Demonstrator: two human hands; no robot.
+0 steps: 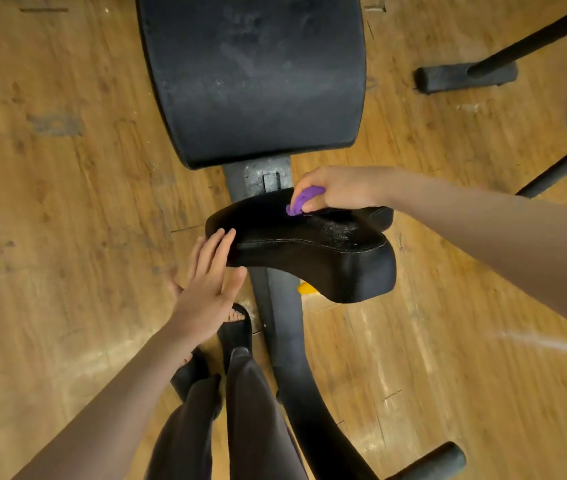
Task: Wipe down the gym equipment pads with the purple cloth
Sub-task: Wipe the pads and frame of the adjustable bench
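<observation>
Two pads remained smudged: your right hand (339, 188) gripped the bunched purple cloth (301, 201) on the seat pad (296, 251), your left hand (211, 275) lay flat-fingered against it, and the back pad (254, 74) looked unwiped.

Bare wooden plank floor (50, 202) lies open from seven to eleven o'clock of the small black padded seat (310, 251). At twelve, the large black back pad (254, 74) blocks, a grey metal bracket (261, 174) filling the gap between. At two, another machine's black tubular frame (504, 53) stands. At six, the black curved frame beam (292, 358) and the person's sandalled feet (233, 327) crowd the floor.
</observation>
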